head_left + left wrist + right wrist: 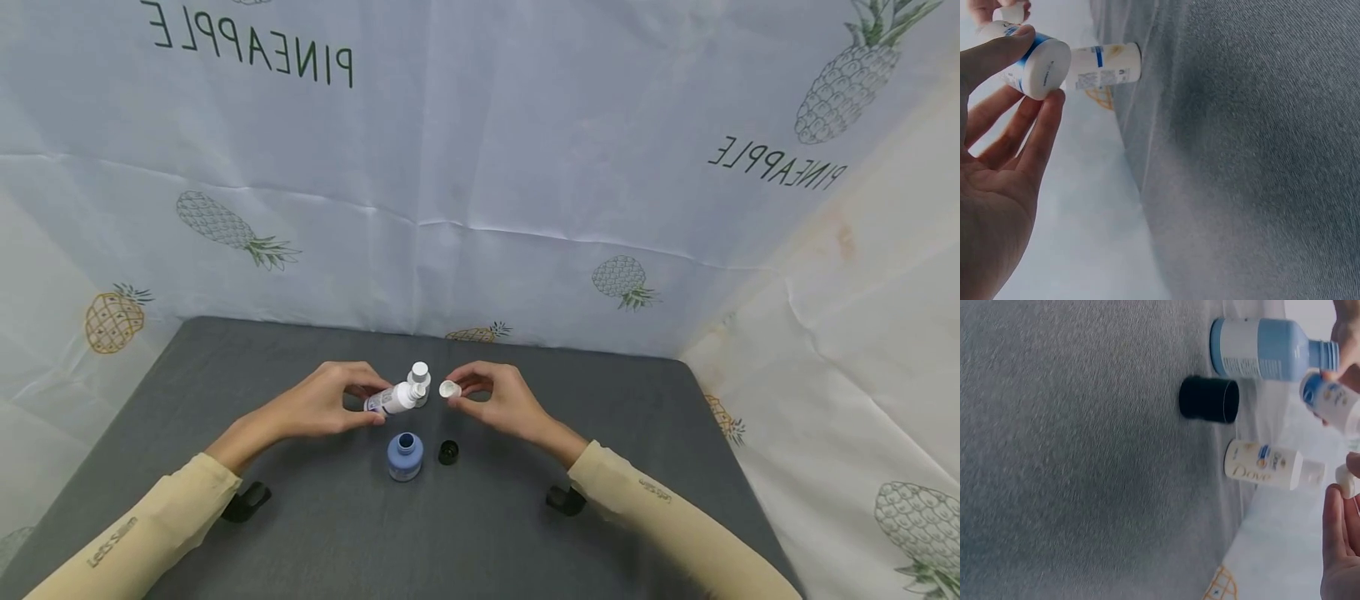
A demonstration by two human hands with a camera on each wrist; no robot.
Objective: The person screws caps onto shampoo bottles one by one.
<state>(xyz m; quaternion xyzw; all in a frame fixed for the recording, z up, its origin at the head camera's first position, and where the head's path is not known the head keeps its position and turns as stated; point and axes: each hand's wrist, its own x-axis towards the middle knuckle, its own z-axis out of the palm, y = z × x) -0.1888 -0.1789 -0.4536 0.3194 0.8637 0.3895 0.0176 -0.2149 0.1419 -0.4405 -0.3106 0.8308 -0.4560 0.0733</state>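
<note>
i see left hand (330, 402) gripping white plastic bottle (392, 401) over grey table (480, 529), long axis tilted, neck (417, 390) toward right hand (502, 400). latter pinches small white round cap (450, 389), just apart from the neck.

The tilted bottle (393, 400) lay between the fingers of the left hand (326, 404), mouth rightward. The pinched cap (449, 389) sat at the fingertips of the right hand (508, 400). Just behind the tilted bottle, between both hands' fingers, the capped bottle (420, 372) stood on the table (495, 521). The uncapped bottle (405, 462) stood before the left fingertips, slightly right; the loose cap (447, 452) rested beside it, before the right fingertips.
</note>
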